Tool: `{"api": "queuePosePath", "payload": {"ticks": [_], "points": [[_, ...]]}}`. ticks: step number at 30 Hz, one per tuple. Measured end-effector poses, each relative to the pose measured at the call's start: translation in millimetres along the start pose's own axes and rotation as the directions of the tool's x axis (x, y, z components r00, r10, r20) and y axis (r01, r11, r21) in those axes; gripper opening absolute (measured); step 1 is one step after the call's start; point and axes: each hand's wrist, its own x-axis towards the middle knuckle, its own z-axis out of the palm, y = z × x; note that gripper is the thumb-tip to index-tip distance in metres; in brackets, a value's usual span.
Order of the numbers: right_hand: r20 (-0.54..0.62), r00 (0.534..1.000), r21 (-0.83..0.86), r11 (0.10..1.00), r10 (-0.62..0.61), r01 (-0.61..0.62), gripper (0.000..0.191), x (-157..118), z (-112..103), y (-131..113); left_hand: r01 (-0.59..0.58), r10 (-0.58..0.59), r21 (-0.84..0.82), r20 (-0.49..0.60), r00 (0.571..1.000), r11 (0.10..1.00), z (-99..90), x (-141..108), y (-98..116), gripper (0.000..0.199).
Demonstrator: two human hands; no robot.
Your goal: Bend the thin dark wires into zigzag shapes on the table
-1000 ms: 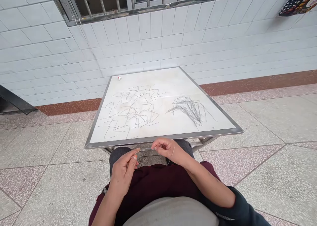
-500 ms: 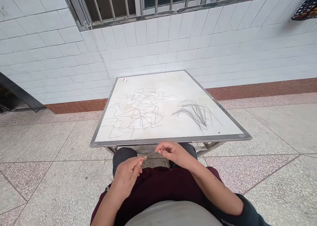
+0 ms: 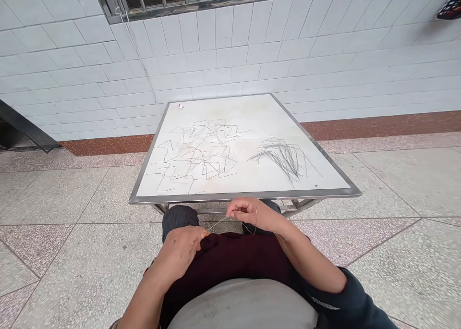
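Wire (image 3: 217, 223) (thin) links left hand (image 3: 183, 249) with right hand (image 3: 255, 214).

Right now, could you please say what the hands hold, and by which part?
A thin wire: left hand and right hand pinch it, with a straight stretch between them.

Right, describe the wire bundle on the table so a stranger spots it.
Beside the tiled wall stands a grey-edged white table. On its right half lies the wire bundle, strands massed closely, unlike the loose zigzag wires at left.
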Motion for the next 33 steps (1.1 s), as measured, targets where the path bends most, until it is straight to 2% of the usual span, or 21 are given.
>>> {"api": "queuePosePath", "payload": {"ticks": [4, 7, 11, 15, 18, 20, 27, 33], "points": [[-0.015, 0.995, 0.195, 0.976, 0.103, -0.098, 0.026, 3, 4, 2, 0.068, -0.068, -0.001, -0.090, 0.994, 0.998, 0.1, 5, -4, 0.035], [-0.047, 0.985, 0.355, 0.925, 0.165, -0.137, 0.028, 6, 13, 5, 0.136, -0.149, -0.099, -0.141, 0.979, 0.986, 1.2, 9, -14, 0.036], [-0.218, 0.951, 0.405, 0.907, 0.218, -0.115, 0.031, 15, 13, 11, 0.223, -0.302, -0.312, -0.234, 0.924, 0.924, 13.2, 14, -41, 0.044], [-0.400, 0.901, 0.356, 0.934, 0.166, -0.014, 0.033, 40, -10, 17, 0.237, -0.362, -0.405, -0.267, 0.893, 0.883, 40.4, 20, -74, 0.054], [-0.500, 0.855, 0.274, 0.962, 0.138, 0.004, 0.033, 71, -34, 20, 0.251, -0.340, -0.337, -0.237, 0.910, 0.907, 60.0, 22, -91, 0.056], [-0.525, 0.841, 0.245, 0.970, 0.133, 0.000, 0.029, 94, -49, 21, 0.249, -0.308, -0.268, -0.208, 0.928, 0.931, 67.5, 23, -99, 0.054], [-0.561, 0.822, 0.117, 0.992, 0.100, -0.041, 0.010, 163, -83, 16, 0.199, -0.216, -0.101, -0.198, 0.956, 0.975, 71.9, 27, -119, 0.048], [-0.565, 0.818, 0.051, 0.994, 0.105, -0.092, 0.004, 194, -90, 21, 0.227, -0.242, -0.089, -0.221, 0.945, 0.970, 74.8, 29, -128, 0.048]]}}
